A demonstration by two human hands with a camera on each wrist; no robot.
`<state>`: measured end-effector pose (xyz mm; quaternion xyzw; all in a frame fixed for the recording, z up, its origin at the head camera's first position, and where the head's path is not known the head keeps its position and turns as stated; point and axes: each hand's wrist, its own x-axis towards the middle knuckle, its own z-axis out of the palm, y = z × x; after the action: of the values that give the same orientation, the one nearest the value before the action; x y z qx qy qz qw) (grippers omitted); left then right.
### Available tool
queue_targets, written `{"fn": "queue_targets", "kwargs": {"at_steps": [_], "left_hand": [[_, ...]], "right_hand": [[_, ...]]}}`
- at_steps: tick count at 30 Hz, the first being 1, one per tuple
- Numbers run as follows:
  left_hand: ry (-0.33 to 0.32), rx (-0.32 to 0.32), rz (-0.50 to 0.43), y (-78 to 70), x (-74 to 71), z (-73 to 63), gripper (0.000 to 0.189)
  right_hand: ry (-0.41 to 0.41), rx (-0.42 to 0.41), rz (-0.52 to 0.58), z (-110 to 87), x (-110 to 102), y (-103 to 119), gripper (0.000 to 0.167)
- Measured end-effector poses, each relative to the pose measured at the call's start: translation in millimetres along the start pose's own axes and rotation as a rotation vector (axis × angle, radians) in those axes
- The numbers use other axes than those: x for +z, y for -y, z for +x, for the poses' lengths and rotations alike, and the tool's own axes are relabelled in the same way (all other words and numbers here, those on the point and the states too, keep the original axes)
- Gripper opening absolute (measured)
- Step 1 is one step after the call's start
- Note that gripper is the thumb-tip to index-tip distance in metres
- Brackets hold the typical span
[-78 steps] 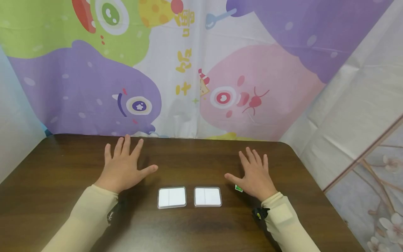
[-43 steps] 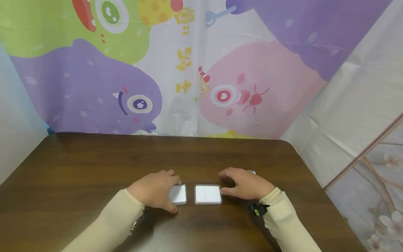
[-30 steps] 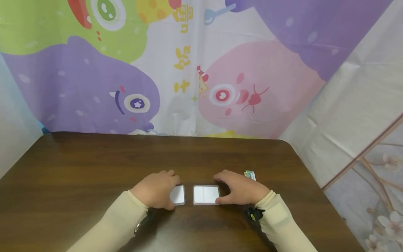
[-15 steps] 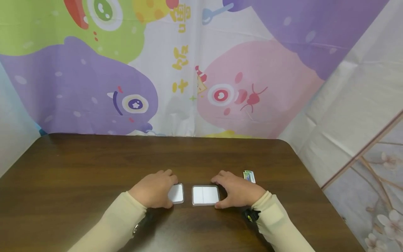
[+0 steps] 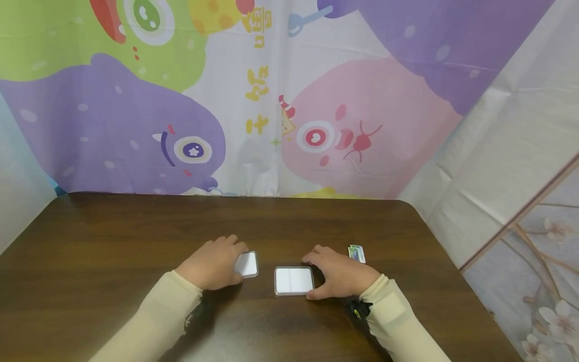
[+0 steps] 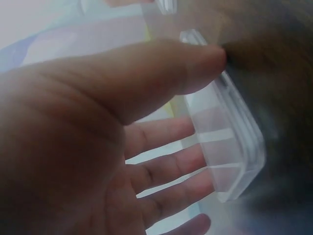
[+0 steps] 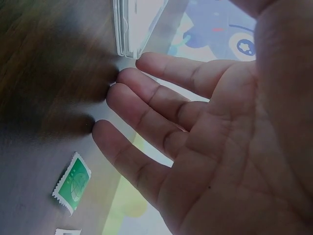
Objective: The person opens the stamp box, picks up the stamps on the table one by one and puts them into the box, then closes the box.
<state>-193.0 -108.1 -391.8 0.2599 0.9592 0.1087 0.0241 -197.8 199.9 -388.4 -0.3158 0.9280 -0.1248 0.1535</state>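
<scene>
In the head view my left hand [image 5: 212,264] holds a clear plastic case [image 5: 248,264] with a white inside, covering its left part. The left wrist view shows the thumb on one edge of this case [image 6: 215,112] and the fingers across at the other side. A second such case [image 5: 294,280] lies flat on the table to the right. My right hand [image 5: 341,273] is at its right end, thumb at the near corner and forefinger by the far corner. In the right wrist view those fingers are nearly straight, tips at the tabletop beside the case [image 7: 128,29].
Small stamps [image 5: 356,254] lie beyond my right hand, partly overlapping; a green stamp [image 7: 73,183] with a toothed edge shows close up. The brown wooden table [image 5: 289,221] ends at a cartoon-printed curtain [image 5: 253,151]. A pale flowered panel [image 5: 552,281] stands at the right.
Both hands have come from spread above the table down to the two cases. My left hand has since shifted its case left and farther away; the right hand stays by its case.
</scene>
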Motion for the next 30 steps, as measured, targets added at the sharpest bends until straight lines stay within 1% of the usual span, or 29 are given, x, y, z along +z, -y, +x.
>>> {"fn": "queue_targets", "kwargs": {"at_steps": [5, 8, 10, 13, 15, 17, 18, 20, 23, 25, 27, 30], "left_hand": [[-0.041, -0.032, 0.028, 4.0, 0.2, 0.2, 0.064], [-0.077, -0.052, 0.059, 8.1, 0.8, -1.4, 0.064], [-0.11, -0.053, 0.082, 11.0, 1.1, -2.3, 0.063], [-0.178, -0.023, 0.086, 11.9, 0.5, -2.8, 0.063], [-0.218, 0.025, 0.07, 8.6, -1.5, -1.9, 0.064], [-0.227, 0.072, 0.031, 1.6, -4.8, -1.2, 0.065], [-0.213, 0.094, 0.011, -2.5, -6.4, -0.8, 0.066], [-0.141, 0.123, -0.036, -12.1, -9.6, -1.0, 0.066], [-0.002, 0.119, -0.095, -25.3, -10.4, -2.8, 0.066], [0.061, 0.111, -0.114, -32.3, -8.9, -4.0, 0.065], [0.084, 0.104, -0.111, -37.2, -5.9, -5.0, 0.066], [0.092, 0.094, -0.111, -42.1, -2.1, -6.0, 0.067]], "right_hand": [[-0.009, -0.003, -0.005, 0.0, 0, 1, 0.073], [-0.022, -0.014, -0.016, 0.7, 2, 2, 0.071], [-0.027, -0.018, -0.022, 1.1, 3, 2, 0.07], [-0.027, -0.014, -0.03, 1.1, 3, 2, 0.071], [-0.026, -0.012, -0.035, 1.2, 3, 3, 0.071], [-0.027, -0.013, -0.04, 0.6, 2, 4, 0.07], [-0.027, -0.013, -0.045, 0.5, 1, 5, 0.07], [-0.028, -0.012, -0.053, 0.3, 1, 5, 0.068], [-0.028, -0.009, -0.062, 0.2, 1, 5, 0.065], [-0.029, -0.007, -0.064, 0.6, 2, 5, 0.063], [-0.03, -0.009, -0.061, 0.8, 3, 5, 0.062], [-0.029, -0.011, -0.063, 1.4, 4, 4, 0.06]]}}
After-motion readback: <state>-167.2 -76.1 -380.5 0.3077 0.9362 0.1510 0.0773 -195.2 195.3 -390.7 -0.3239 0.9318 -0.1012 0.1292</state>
